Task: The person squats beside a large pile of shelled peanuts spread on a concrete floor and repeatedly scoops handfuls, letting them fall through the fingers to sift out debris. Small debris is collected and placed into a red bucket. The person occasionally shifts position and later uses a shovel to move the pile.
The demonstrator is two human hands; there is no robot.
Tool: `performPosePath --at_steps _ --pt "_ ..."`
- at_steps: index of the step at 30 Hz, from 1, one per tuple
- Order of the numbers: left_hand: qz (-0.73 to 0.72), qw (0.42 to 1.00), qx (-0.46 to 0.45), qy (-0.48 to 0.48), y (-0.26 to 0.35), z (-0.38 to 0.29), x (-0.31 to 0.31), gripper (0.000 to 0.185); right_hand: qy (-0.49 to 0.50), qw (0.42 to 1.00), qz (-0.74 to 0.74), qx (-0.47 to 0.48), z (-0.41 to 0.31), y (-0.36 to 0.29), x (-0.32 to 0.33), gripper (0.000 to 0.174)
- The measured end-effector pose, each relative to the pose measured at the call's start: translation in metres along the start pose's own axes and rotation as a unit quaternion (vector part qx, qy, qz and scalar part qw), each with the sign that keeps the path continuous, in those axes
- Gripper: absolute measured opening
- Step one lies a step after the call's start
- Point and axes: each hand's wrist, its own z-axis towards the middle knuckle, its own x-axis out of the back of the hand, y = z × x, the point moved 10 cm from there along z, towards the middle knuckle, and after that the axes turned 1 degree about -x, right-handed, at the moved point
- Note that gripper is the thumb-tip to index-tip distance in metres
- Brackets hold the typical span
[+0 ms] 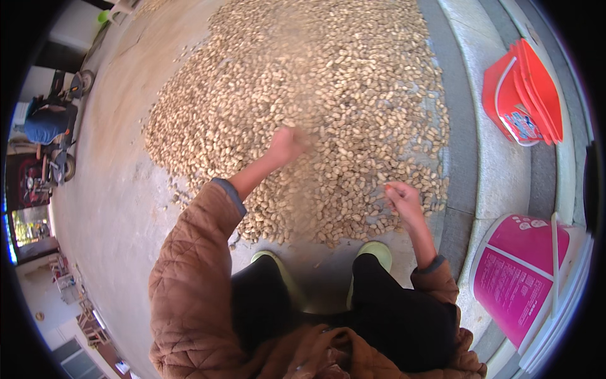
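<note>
Unshelled peanuts (265,99) lie in a broad, mostly single layer on the concrete floor before me. My left hand (285,145) is over the middle of them, its fingers curled down and blurred; whether it holds any peanuts is hidden. Lower and to the right, my right hand (405,200) hovers close to the near right part of the spread. Its thumb and fingertips are drawn together. A small orange-red spot shows at the tips; I cannot tell if it is a nail or something pinched there.
Two light green shoes (378,253) stand at the near edge of the peanuts. To the right are stone steps (502,180), a red bucket (502,90) and a magenta-and-white bucket (513,275). A parked motorcycle (59,125) stands at the far left.
</note>
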Motion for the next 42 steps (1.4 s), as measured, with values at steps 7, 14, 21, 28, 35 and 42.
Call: performPosePath --at_steps 7,14,21,28,35,42 --pt "-0.395 0.909 0.097 -0.091 0.072 -0.030 -0.062 0.016 -0.081 0.996 0.031 -0.003 0.023 -0.028 -0.078 0.031" --pt "-0.436 0.888 0.102 -0.108 0.088 -0.050 -0.075 0.023 -0.085 0.992 0.069 0.060 0.021 -0.057 -0.086 0.040" --pt "-0.433 0.890 0.103 -0.097 0.082 -0.042 -0.079 0.019 -0.047 0.996 0.061 0.051 0.022 -0.055 -0.085 0.038" --pt "-0.503 0.846 0.128 -0.123 0.075 -0.039 -0.091 0.020 -0.144 0.970 0.193 -0.025 0.022 -0.037 -0.089 0.033" --pt "-0.130 0.942 -0.310 -0.004 0.161 -0.082 -0.066 0.031 -0.174 0.962 0.207 0.028 0.019 -0.018 -0.095 0.029" --pt "-0.100 0.986 -0.072 -0.109 0.087 -0.055 -0.097 0.046 -0.173 0.924 0.313 -0.136 0.010 0.001 -0.106 0.032"
